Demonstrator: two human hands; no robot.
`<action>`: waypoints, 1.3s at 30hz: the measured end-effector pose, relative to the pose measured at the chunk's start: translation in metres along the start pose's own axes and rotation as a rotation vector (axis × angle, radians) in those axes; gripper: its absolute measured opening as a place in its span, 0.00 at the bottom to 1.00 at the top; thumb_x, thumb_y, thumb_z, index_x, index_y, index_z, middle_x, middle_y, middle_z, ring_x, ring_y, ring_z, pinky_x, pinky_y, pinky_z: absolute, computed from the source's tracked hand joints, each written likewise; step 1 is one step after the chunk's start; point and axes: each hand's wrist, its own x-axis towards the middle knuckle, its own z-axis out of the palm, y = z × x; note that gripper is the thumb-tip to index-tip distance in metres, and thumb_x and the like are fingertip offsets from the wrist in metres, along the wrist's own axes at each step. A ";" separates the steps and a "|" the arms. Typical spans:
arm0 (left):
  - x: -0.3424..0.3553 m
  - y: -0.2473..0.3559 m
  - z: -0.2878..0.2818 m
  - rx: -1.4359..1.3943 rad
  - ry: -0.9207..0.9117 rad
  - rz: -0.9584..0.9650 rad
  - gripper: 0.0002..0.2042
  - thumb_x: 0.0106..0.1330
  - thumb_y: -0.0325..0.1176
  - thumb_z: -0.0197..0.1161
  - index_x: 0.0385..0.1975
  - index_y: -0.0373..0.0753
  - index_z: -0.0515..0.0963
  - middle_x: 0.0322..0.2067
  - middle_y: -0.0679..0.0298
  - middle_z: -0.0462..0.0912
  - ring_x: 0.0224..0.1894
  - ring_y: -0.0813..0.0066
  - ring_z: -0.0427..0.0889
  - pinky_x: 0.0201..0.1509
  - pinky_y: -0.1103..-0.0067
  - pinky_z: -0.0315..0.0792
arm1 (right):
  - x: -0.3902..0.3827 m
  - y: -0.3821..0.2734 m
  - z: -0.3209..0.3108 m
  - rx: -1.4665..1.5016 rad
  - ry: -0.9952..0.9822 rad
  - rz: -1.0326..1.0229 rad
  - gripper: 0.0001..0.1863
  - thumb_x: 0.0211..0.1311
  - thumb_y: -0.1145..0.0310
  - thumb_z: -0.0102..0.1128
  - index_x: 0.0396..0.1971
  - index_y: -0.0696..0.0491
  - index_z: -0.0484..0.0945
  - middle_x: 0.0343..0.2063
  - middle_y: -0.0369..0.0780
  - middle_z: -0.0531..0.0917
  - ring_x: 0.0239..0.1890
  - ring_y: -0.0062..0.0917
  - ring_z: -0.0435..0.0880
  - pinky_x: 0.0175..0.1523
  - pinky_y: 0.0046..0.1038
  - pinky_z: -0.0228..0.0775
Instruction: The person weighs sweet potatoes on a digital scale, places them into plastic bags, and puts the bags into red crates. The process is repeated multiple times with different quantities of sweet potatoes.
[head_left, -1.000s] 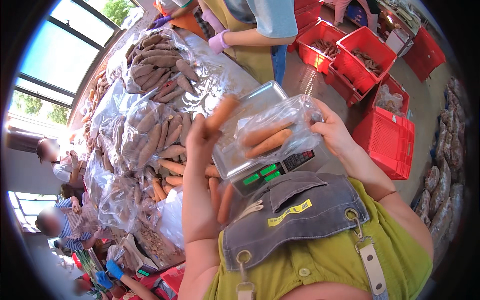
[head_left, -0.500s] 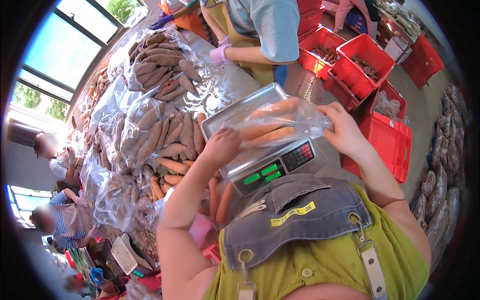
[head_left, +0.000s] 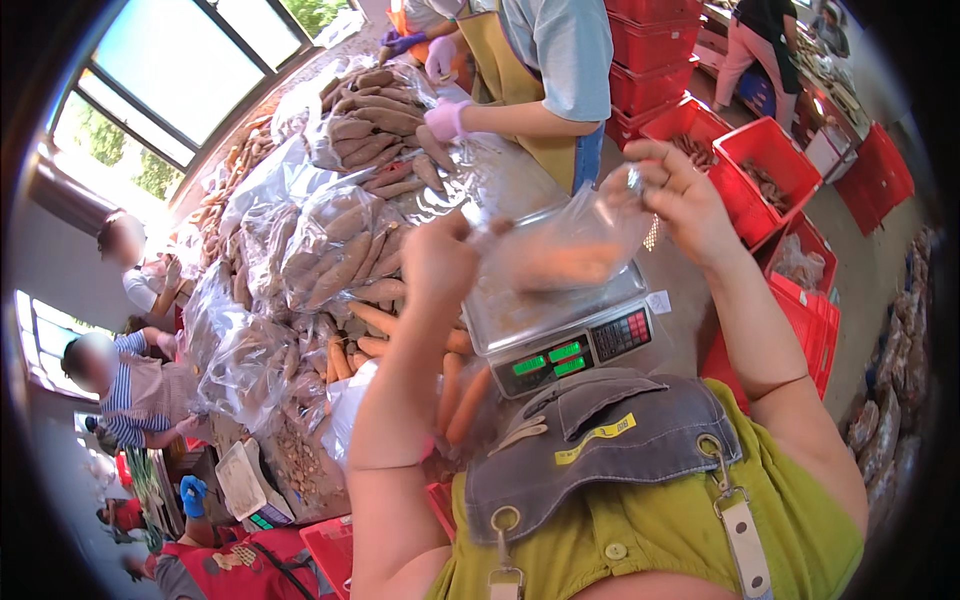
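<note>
A clear plastic bag (head_left: 605, 215) with orange carrots (head_left: 572, 264) in it hangs above the steel pan of a digital scale (head_left: 500, 325), blurred by motion. My left hand (head_left: 442, 258) is closed on the bag's left end. My right hand (head_left: 682, 205) grips its right end, with the plastic bunched at the fingers. The scale's display and keypad (head_left: 620, 335) face me and are lit. Left of the scale lie loose carrots (head_left: 465, 405), next to a heap of sweet potatoes (head_left: 375, 120) and filled clear bags (head_left: 245, 345).
Across the table a co-worker in pink gloves (head_left: 447, 120) stands by the heap. Red crates (head_left: 765, 165) are stacked at the right, some holding produce. Filled bags (head_left: 875, 420) lie on the floor at the far right. Other people work at the left, near a second scale (head_left: 250, 480).
The carrot bag has come up off the scale pan. My right hand has risen with its end of the bag, and my left hand is higher too. The whole view has shifted slightly.
</note>
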 end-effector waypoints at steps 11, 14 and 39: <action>-0.053 0.005 0.094 -1.368 -0.596 0.110 0.16 0.61 0.26 0.60 0.48 0.27 0.72 0.43 0.59 0.78 0.43 0.69 0.79 0.48 0.76 0.73 | -0.007 0.022 0.031 -0.243 -0.543 0.136 0.41 0.49 0.84 0.51 0.66 0.48 0.53 0.54 0.45 0.72 0.57 0.30 0.72 0.57 0.31 0.67; -0.070 0.010 0.094 -1.184 -0.489 -0.049 0.13 0.61 0.29 0.61 0.41 0.27 0.76 0.40 0.59 0.79 0.39 0.70 0.79 0.45 0.77 0.73 | -0.010 0.042 0.013 0.054 -0.596 0.292 0.45 0.46 0.83 0.57 0.67 0.48 0.51 0.50 0.42 0.74 0.49 0.23 0.75 0.53 0.25 0.67; -0.090 0.002 0.121 -1.090 -0.331 0.164 0.20 0.66 0.26 0.52 0.59 0.31 0.66 0.46 0.55 0.78 0.43 0.68 0.80 0.50 0.78 0.71 | -0.019 0.104 -0.003 0.004 -0.479 0.366 0.20 0.53 0.77 0.59 0.49 0.59 0.75 0.40 0.36 0.80 0.41 0.18 0.78 0.46 0.20 0.70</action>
